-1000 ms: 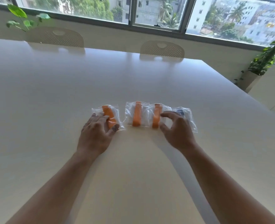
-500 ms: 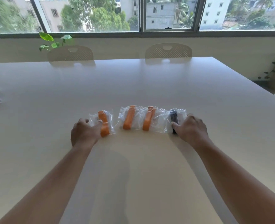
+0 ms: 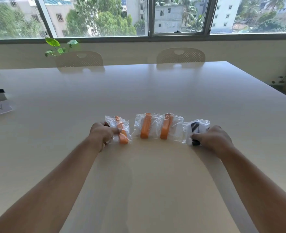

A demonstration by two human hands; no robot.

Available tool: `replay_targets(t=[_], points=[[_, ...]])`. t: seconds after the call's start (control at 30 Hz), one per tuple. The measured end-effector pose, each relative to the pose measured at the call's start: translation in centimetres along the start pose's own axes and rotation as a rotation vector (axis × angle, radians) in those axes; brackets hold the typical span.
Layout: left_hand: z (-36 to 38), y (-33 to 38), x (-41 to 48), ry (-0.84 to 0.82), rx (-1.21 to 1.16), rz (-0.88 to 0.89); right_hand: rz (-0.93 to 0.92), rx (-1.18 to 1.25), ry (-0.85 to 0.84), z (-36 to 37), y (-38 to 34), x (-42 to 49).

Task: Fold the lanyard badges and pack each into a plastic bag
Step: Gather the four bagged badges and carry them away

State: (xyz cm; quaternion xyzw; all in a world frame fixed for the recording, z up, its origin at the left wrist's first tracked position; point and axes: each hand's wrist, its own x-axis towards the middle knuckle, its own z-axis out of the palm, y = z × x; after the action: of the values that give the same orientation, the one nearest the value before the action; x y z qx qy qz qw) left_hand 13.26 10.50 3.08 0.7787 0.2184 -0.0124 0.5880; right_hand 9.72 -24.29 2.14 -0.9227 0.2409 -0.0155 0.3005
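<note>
Plastic crinkles clear: left grip (image 3: 103, 132) pinches leftmost orange-strap bag (image 3: 124, 130), right grip (image 3: 213, 138) pinches black-strap bag (image 3: 195, 128).

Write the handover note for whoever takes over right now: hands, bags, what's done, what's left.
Left hand: grips the leftmost bag, orange lanyard inside, thumb on top.
Right hand: grips the rightmost bag, black lanyard inside.
Second bag and third bag: orange lanyards inside, untouched on the table. All four lie in one row.
Done: four lanyards folded and bagged.
Left: no loose lanyard or empty bag in view; probably only releasing the end bags.
</note>
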Motion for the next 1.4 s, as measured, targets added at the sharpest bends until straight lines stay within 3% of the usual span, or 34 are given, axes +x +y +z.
replay_targets(t=[0.2,0.37,0.53,0.67,0.87,1.03,1.27,1.4], points=[[0.3,2.3,0.0,0.035,-0.12,0.129,-0.092,0.08,0.185,0.9,1.3,-1.2],[2.6,4.5,-0.9,-0.155,-0.251,0.114,-0.104,0.187,0.292,1.7,2.0,-1.2],[6.0,5.0,-1.2,-0.287,-0.229,0.017,-0.108,0.266,0.357,2.1,2.4,-1.2],[7.6,4.5,-0.8,-0.228,-0.071,0.046,-0.115,0.282,0.352,2.1,2.6,-1.3],[8.2,4.1,-0.5,-0.08,0.444,0.161,-0.112,0.336,0.354,2.0,2.5,-1.2],[8.5,4.1,-0.6,-0.108,0.257,0.098,-0.056,0.5,0.332,1.5,2.3,-1.1],[7.4,3.4,-1.2,-0.16,-0.071,-0.02,0.041,0.883,0.137,1.0,1.2,-1.7],[6.4,2.3,-1.0,-0.228,-0.173,-0.013,0.083,0.915,0.037,0.7,-0.2,-2.0]])
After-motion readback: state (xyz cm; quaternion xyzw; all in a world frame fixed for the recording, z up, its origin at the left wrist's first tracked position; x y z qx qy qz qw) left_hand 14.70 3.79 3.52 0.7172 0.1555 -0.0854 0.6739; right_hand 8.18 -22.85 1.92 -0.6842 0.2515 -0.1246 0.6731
